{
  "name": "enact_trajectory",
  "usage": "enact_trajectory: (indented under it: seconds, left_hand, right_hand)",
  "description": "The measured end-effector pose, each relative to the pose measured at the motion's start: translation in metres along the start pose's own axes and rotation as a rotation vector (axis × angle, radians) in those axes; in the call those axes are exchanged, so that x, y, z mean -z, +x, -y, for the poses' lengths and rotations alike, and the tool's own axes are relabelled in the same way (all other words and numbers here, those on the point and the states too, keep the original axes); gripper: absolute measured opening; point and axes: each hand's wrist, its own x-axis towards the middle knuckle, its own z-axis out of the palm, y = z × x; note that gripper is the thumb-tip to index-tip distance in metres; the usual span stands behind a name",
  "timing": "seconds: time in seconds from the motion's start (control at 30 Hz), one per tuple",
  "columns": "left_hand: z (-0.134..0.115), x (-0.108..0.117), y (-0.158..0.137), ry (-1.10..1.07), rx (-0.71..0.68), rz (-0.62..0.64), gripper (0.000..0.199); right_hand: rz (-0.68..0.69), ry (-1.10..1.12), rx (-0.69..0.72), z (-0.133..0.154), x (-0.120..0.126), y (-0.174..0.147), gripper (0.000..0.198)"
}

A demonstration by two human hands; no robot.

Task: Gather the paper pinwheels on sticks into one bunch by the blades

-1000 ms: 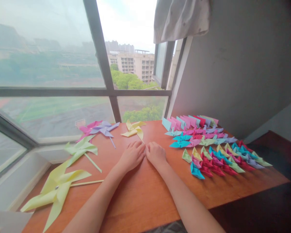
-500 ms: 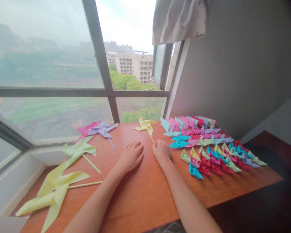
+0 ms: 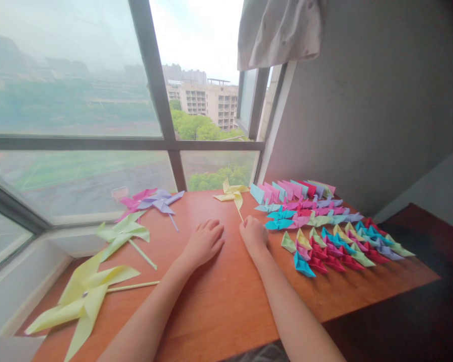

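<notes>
My right hand (image 3: 253,234) is closed round the stick of a small yellow paper pinwheel (image 3: 232,193), whose blades point away toward the window. My left hand (image 3: 204,241) lies palm down on the wooden table (image 3: 219,306), fingers stretched out and nothing in them. Left of it are a green pinwheel (image 3: 124,233), a large yellow pinwheel (image 3: 83,296) and a purple pinwheel (image 3: 161,201). A magenta pinwheel (image 3: 134,203) is partly hidden behind the purple one.
Right of my right hand stand rows of folded paper boats (image 3: 335,246), paper cranes (image 3: 305,211) and upright folded papers (image 3: 290,189). A window (image 3: 169,146) borders the table's far side; a grey wall (image 3: 343,110) rises at the right.
My right hand has shifted slightly right, carrying the small yellow pinwheel with it, and its blades sit at a different angle. My left hand has stayed put.
</notes>
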Motion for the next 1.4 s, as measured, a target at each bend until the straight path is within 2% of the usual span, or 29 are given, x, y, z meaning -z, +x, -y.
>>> enact_trajectory:
  seconds: [0.2, 0.3, 0.5, 0.63, 0.73, 0.87, 1.17, 1.4]
  left_hand:
    - [0.005, -0.004, 0.0, -0.016, 0.008, -0.015, 0.026]
    - [0.013, -0.009, 0.005, -0.012, 0.061, -0.039, 0.031]
    - [0.023, -0.012, 0.038, 0.019, 0.158, -0.094, 0.042]
    - [0.019, -0.015, 0.065, 0.03, 0.172, -0.088, 0.046]
    - [0.015, -0.021, 0.076, 0.039, 0.186, -0.072, 0.04]
    - [0.01, -0.028, 0.079, 0.048, 0.169, -0.048, 0.031]
    - [-0.007, -0.033, 0.084, 0.026, 0.089, -0.009, 0.03]
    - [-0.012, -0.035, 0.092, 0.018, 0.092, -0.005, 0.031]
  right_hand:
    - [0.038, 0.001, 0.1, 0.001, 0.003, -0.007, 0.019]
    - [0.052, -0.004, 0.136, 0.002, 0.003, -0.01, 0.017]
    - [0.067, -0.007, 0.14, 0.003, 0.0, -0.007, 0.019]
    - [0.063, -0.009, 0.134, 0.001, 0.0, -0.005, 0.019]
    - [0.044, -0.008, 0.123, 0.0, -0.001, -0.004, 0.02]
    - [0.03, 0.008, 0.099, 0.0, -0.002, -0.003, 0.021]
    - [0.017, 0.033, 0.068, -0.002, 0.001, -0.002, 0.03]
    - [0.017, 0.041, 0.061, -0.002, 0.001, -0.003, 0.028]
